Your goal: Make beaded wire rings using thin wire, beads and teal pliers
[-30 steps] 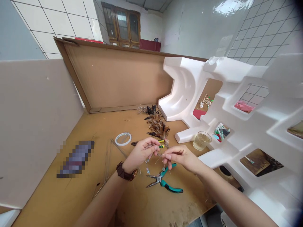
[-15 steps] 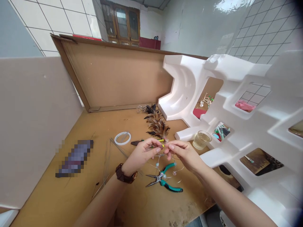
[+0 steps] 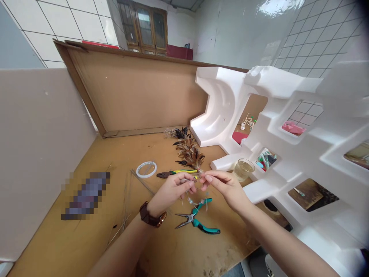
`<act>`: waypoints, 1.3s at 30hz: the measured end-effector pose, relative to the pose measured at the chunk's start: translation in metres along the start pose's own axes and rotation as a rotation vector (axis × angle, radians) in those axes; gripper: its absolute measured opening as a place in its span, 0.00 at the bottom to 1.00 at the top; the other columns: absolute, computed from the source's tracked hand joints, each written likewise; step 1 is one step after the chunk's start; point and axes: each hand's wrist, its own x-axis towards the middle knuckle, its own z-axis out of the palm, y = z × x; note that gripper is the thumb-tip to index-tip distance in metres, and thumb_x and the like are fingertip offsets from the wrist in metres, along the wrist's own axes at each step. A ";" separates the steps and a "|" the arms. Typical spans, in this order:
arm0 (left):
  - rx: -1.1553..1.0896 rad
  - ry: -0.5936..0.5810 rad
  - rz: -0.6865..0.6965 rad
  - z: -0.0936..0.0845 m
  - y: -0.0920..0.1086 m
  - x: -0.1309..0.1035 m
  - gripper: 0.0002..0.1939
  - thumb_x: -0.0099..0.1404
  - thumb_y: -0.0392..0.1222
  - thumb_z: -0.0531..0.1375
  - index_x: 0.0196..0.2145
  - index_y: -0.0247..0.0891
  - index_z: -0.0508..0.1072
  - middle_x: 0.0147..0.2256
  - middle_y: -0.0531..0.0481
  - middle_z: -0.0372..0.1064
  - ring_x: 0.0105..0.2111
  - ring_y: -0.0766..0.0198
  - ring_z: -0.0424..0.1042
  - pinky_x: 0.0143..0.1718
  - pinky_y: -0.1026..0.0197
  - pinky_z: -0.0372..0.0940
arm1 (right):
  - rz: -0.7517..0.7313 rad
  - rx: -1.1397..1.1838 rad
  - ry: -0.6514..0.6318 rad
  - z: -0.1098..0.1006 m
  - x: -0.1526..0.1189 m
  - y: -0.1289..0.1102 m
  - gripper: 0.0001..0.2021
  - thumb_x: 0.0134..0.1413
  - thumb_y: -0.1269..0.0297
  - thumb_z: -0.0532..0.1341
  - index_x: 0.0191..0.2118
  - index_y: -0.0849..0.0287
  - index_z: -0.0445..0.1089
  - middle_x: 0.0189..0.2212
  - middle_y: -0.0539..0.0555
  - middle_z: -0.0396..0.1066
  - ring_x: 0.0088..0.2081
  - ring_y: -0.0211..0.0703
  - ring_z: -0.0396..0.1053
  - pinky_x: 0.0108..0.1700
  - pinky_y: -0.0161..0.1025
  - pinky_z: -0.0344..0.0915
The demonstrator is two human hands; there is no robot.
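Observation:
My left hand (image 3: 178,189), with a brown watch at the wrist, has its fingers closed on a thin wire. Just to its right my right hand (image 3: 220,184) pinches at the same beaded wire piece. Clear beads on fine wire (image 3: 194,202) dangle below the fingertips. Teal-handled long-nose pliers (image 3: 191,218) lie spread on the table under the beads. Yellow-handled pliers (image 3: 167,174) lie behind my left hand. Brown and black feathers (image 3: 188,152) rest beyond both hands.
A white tape ring (image 3: 146,169) and loose straight wires (image 3: 125,196) lie left of my hands. A glass of liquid (image 3: 243,169) stands at the right beside a white foam frame (image 3: 279,111). A cardboard panel (image 3: 138,92) rises behind. A blurred dark object (image 3: 88,194) lies far left.
The beaded wire has been lifted and gathered closer beneath my fingers, off the teal pliers' joint. My hands remain close together. The view has shifted slightly.

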 end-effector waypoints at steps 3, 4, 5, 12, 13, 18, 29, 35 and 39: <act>0.007 0.060 0.006 0.001 0.000 0.001 0.12 0.57 0.46 0.58 0.34 0.34 0.67 0.24 0.51 0.69 0.23 0.69 0.65 0.19 0.69 0.57 | -0.043 -0.123 0.023 -0.008 -0.001 -0.006 0.07 0.52 0.61 0.60 0.34 0.56 0.74 0.26 0.50 0.74 0.26 0.38 0.71 0.35 0.40 0.68; 0.002 0.062 0.004 0.001 0.001 0.002 0.12 0.57 0.46 0.58 0.34 0.34 0.67 0.24 0.51 0.68 0.22 0.70 0.65 0.19 0.69 0.57 | -0.081 -0.198 0.024 -0.011 -0.002 -0.008 0.07 0.52 0.62 0.59 0.35 0.56 0.74 0.25 0.50 0.74 0.26 0.38 0.71 0.35 0.40 0.68; -0.003 0.058 0.004 0.001 0.001 0.002 0.12 0.57 0.46 0.58 0.34 0.34 0.67 0.24 0.51 0.68 0.22 0.70 0.64 0.18 0.69 0.57 | -0.129 -0.291 0.018 -0.013 -0.003 -0.010 0.07 0.53 0.63 0.59 0.35 0.56 0.74 0.25 0.50 0.73 0.27 0.38 0.71 0.35 0.39 0.67; -0.016 0.054 -0.010 0.001 -0.002 0.004 0.11 0.60 0.47 0.55 0.34 0.35 0.64 0.22 0.54 0.67 0.18 0.72 0.61 0.17 0.70 0.56 | -0.384 -0.813 -0.077 -0.017 -0.006 -0.001 0.10 0.57 0.68 0.54 0.40 0.56 0.72 0.33 0.54 0.72 0.33 0.38 0.69 0.35 0.36 0.66; -0.012 0.044 -0.009 0.001 -0.001 0.003 0.11 0.60 0.47 0.55 0.34 0.36 0.64 0.22 0.54 0.67 0.19 0.72 0.61 0.17 0.70 0.56 | -0.405 -0.861 -0.081 -0.017 -0.006 0.002 0.10 0.57 0.68 0.54 0.41 0.56 0.71 0.34 0.55 0.72 0.34 0.39 0.69 0.36 0.37 0.66; -0.031 0.000 0.005 0.000 0.001 0.002 0.10 0.61 0.47 0.55 0.35 0.37 0.62 0.21 0.56 0.65 0.18 0.73 0.60 0.18 0.71 0.55 | -0.496 -1.041 -0.145 -0.017 -0.004 0.008 0.11 0.58 0.69 0.52 0.43 0.57 0.70 0.36 0.57 0.71 0.37 0.41 0.68 0.38 0.38 0.65; 0.011 -0.107 0.009 -0.004 0.001 0.002 0.16 0.61 0.50 0.55 0.39 0.34 0.66 0.21 0.54 0.65 0.19 0.72 0.61 0.21 0.68 0.57 | -0.147 -0.595 -0.236 -0.018 0.004 -0.009 0.11 0.57 0.61 0.55 0.35 0.58 0.73 0.28 0.52 0.70 0.29 0.36 0.66 0.33 0.34 0.64; 0.054 -0.111 0.044 -0.001 0.001 0.000 0.13 0.61 0.46 0.55 0.38 0.34 0.67 0.28 0.50 0.68 0.23 0.70 0.65 0.27 0.64 0.62 | 0.040 -0.407 -0.226 -0.023 0.006 -0.008 0.12 0.53 0.57 0.58 0.33 0.60 0.74 0.26 0.52 0.71 0.27 0.35 0.65 0.29 0.33 0.63; 0.148 -0.038 0.125 0.002 0.004 -0.001 0.10 0.60 0.43 0.56 0.36 0.35 0.70 0.37 0.46 0.69 0.36 0.63 0.68 0.40 0.59 0.63 | 0.044 -0.418 -0.228 -0.022 0.007 -0.006 0.11 0.52 0.58 0.59 0.34 0.59 0.74 0.26 0.52 0.70 0.27 0.35 0.64 0.29 0.33 0.62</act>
